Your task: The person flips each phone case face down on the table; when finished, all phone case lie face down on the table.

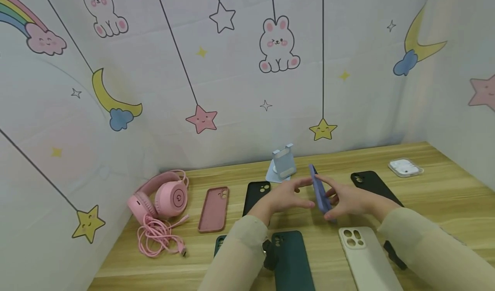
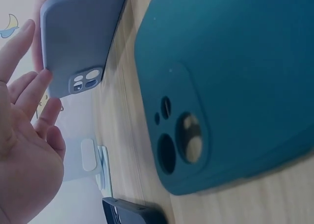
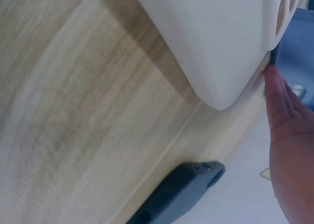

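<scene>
A lavender phone case [image 1: 320, 194] stands tilted on its edge over the middle of the table. My right hand [image 1: 349, 198] pinches it by its edges, thumb low and fingers higher up. My left hand [image 1: 284, 195] is beside it with fingers spread, fingertips right at its edge. The left wrist view shows the case's back [image 2: 81, 35] with camera cutouts and the loosely extended left fingers [image 2: 37, 94]. Nearer me lie a dark teal phone case [image 1: 291, 256] and a cream phone case [image 1: 369, 258], below the left and right wrists.
Black phone cases lie behind the left hand [image 1: 255, 192] and right hand [image 1: 375, 182]. A pink case [image 1: 214, 209], pink headphones [image 1: 170, 198] and their cable [image 1: 154, 239] are left. A light-blue phone stand [image 1: 285, 163] and boxed white earphones [image 1: 404, 167] stand at the back, near the wall.
</scene>
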`<state>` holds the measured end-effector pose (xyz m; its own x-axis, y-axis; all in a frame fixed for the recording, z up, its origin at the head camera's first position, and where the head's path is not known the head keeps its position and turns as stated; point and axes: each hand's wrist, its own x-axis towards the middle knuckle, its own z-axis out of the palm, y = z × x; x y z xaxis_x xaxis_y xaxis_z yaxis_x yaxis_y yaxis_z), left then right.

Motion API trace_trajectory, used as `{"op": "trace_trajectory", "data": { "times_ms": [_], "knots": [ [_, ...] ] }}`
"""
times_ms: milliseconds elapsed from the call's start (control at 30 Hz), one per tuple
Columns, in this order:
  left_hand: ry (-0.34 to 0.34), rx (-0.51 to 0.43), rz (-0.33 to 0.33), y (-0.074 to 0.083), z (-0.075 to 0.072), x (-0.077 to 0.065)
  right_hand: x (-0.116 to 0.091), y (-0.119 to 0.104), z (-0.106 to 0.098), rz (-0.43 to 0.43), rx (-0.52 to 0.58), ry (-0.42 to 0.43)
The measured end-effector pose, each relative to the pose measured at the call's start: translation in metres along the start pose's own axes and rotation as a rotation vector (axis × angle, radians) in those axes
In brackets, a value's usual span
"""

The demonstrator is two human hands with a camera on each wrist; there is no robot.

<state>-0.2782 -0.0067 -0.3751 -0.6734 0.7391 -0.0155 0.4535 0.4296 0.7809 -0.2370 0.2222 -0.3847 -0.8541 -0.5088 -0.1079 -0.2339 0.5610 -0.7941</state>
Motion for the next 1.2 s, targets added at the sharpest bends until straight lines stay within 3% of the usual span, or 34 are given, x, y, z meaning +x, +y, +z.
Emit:
{"op": "trace_trajectory", "data": {
  "times_ms": [267,567,1200],
  "knots": [
    [-0.068,-0.062,0.072,0.002,0.002,0.003,-0.002,0.003,-0.002,0.003,0.035,0.003],
    [-0.033,-0.01,-0.06,-0.002,-0.001,-0.002,-0.012,-0.001,-0.008,0.011,-0.061,0.084],
    [-0.078,0.011,-0.089,-0.007,-0.002,-0.003,-0.031,0.015,-0.018,0.04,-0.136,0.15]
  ]
}}
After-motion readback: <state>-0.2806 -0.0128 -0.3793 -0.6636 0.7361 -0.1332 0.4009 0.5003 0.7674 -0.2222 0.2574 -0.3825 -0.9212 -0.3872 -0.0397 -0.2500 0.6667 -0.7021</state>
